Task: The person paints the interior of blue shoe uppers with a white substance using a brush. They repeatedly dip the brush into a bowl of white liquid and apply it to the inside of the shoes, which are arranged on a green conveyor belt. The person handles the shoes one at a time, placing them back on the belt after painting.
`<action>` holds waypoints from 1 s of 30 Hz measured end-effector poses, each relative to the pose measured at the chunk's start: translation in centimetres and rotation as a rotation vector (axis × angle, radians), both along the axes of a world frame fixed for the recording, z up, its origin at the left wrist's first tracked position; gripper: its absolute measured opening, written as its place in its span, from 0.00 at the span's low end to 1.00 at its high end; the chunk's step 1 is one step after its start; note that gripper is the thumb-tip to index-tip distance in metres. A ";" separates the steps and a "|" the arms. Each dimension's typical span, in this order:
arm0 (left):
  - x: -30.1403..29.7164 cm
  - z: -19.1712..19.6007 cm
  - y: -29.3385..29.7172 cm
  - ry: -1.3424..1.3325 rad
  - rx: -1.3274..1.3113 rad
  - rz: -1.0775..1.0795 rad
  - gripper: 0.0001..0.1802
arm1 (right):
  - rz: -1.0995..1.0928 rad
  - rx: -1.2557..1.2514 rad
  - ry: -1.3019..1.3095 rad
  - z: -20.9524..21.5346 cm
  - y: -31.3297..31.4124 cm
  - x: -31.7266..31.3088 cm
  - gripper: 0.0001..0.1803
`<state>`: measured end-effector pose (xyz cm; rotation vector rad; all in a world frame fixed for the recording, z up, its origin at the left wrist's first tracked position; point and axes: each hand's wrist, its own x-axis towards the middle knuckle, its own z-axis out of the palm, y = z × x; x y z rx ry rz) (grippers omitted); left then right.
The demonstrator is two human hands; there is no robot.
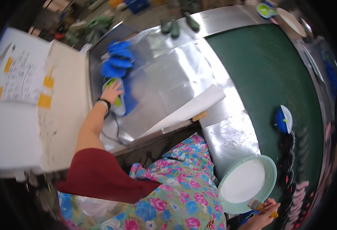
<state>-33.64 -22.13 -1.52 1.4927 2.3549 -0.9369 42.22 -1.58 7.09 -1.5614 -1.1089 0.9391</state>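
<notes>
At the left of the metal table my left hand (113, 92) reaches out over a blue, white and lime-green shoe upper (118, 106), with the fingers bent over its top. Just beyond it lies a row of blue shoe uppers (116, 61). Low on the right, my right hand (266, 212) is closed round the yellow handle of a brush (256, 204). The brush's bristles are at the near rim of a pale green basin (270, 174), which contains a white liquid (243, 182).
A curled white sheet (187, 109) and a wooden handle (199, 116) lie along the table's near edge. Several dark green shoe lasts (174, 28) stand at the back. On the green belt (253, 65) at right rest a blue-and-white shoe piece (283, 119) and dark and pink strips (297, 199).
</notes>
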 end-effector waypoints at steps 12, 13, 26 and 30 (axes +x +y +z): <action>23.2 4.5 29.4 -1.040 0.983 -0.316 0.17 | 0.364 0.265 -0.474 6.4 1.0 -10.3 0.05; 27.5 5.6 30.5 -1.194 0.918 -0.237 0.16 | 0.400 0.304 -0.556 6.9 1.0 -11.2 0.10; 42.2 10.3 27.4 -2.147 -0.123 0.014 0.34 | 0.447 0.291 -0.539 8.2 -2.1 -10.3 0.21; 41.2 8.5 23.6 -2.393 -0.068 0.140 0.43 | 0.599 0.133 -0.161 7.5 -2.2 -10.7 0.26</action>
